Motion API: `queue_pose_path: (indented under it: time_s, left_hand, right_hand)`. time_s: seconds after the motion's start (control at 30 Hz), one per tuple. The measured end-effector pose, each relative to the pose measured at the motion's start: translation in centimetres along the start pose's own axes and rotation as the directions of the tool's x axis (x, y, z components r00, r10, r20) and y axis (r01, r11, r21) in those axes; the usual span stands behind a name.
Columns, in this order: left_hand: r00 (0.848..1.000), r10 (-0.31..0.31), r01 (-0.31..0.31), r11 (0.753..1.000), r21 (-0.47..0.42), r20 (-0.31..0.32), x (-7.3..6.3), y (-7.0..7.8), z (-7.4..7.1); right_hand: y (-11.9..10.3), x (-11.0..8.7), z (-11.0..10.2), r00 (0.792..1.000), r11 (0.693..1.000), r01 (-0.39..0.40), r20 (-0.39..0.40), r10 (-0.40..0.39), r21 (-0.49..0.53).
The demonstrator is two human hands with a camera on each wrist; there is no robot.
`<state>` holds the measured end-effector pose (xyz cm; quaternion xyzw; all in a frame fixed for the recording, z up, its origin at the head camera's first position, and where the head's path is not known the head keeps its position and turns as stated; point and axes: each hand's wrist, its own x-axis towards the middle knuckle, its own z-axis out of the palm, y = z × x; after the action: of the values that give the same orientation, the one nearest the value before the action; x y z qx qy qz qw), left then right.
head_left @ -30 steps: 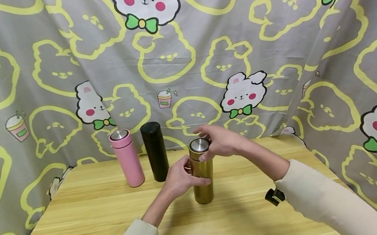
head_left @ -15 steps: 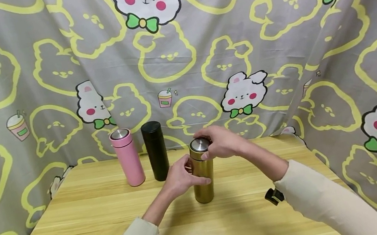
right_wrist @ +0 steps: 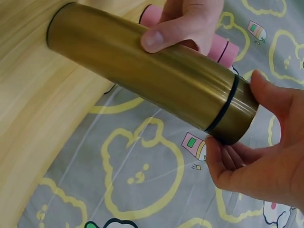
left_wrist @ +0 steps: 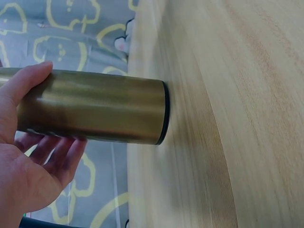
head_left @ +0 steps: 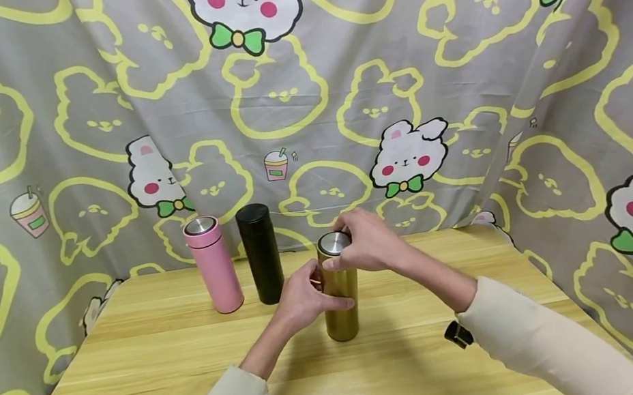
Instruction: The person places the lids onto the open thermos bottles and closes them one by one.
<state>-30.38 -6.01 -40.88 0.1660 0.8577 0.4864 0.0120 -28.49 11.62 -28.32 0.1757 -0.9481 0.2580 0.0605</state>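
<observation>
The gold flask [head_left: 341,294] stands upright on the table [head_left: 134,378], near its middle, with the pink flask [head_left: 213,265] and black flask [head_left: 260,253] side by side at about ten o'clock from it. The left hand [head_left: 303,301] wraps the gold body from the nine o'clock side, thumb across the front and fingers curled behind; the left wrist view shows the same hold [left_wrist: 33,156] with the base flat on the wood. The right hand [head_left: 368,242] is curled round the lid [head_left: 336,243], fingertips pinching its rim from the three o'clock side.

By my reading, the work is at the lid-turning stage: the flask is steadied and the lid is gripped, but the lid sits flush on the body, the dark seam ring [right_wrist: 222,110] closed with no gap, so nothing is off yet. Whether it is being loosened or tightened cannot be told.

Hidden: the right fingers cover the far side of the lid in the head view, and the lid's top is turned away from the right wrist camera. The left fingers behind the flask are shadowed. What the flask contains cannot be seen.
</observation>
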Motion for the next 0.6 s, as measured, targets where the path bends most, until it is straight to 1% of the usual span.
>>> queue_pose_path:
  time_s: [0.13,0.33,0.47,0.53,0.6]
  left_hand:
    - [1.0,0.002,-0.002,1.0,-0.006,-0.006,-0.02,0.07,0.06]
    - [1.0,0.009,-0.009,1.0,-0.013,0.001,-0.04,0.16,0.06]
    - [1.0,0.007,-0.007,1.0,-0.015,0.008,-0.04,0.15,0.03]
    - [1.0,0.01,-0.01,1.0,-0.018,0.012,-0.01,0.09,-0.03]
    - [1.0,0.011,-0.011,1.0,-0.023,0.016,0.02,0.01,-0.09]
  right_hand:
    - [0.01,-0.11,0.43,0.999,1.0,-0.018,-0.043,0.018,0.0]
    - [0.04,-0.12,0.48,0.998,0.999,-0.034,-0.049,0.035,0.015]
    - [0.16,0.09,0.21,1.0,1.0,-0.009,-0.023,0.009,0.004]
    - [0.11,0.19,-0.06,1.0,1.0,0.003,0.011,-0.003,-0.009]
    - [-0.05,0.24,-0.44,0.998,1.0,0.006,0.061,-0.005,-0.013]
